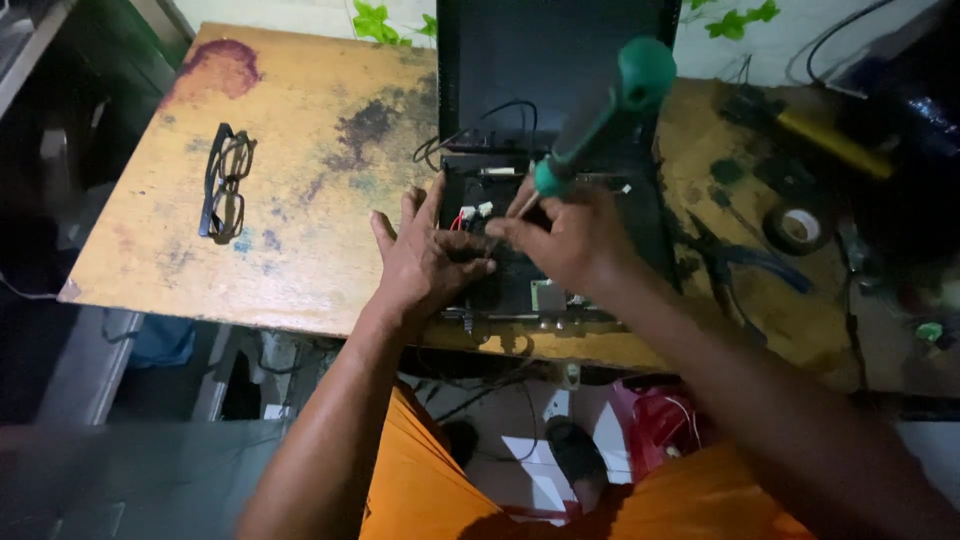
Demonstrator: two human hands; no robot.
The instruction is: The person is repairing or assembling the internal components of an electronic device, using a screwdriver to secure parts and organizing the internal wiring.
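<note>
Pressing your left hand [425, 262] flat, fingers released, right hand [565, 240] grasping the screwdriver [590, 115]: tilted toward one o'clock, its tip could slip onto the wires [470, 213].

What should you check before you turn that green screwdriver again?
1. Screwdriver gripped firmly by the right hand: ok.
2. Left hand flat on the open black device, steadying it: ok.
3. Tip seated in a screw: cannot tell, fingers hide it.
4. Black cable away from the tip: ok.
5. Device fully on the table: not ok, it sits at the front edge.
6. Glasses out of the way: ok, lying apart at the left.
</note>
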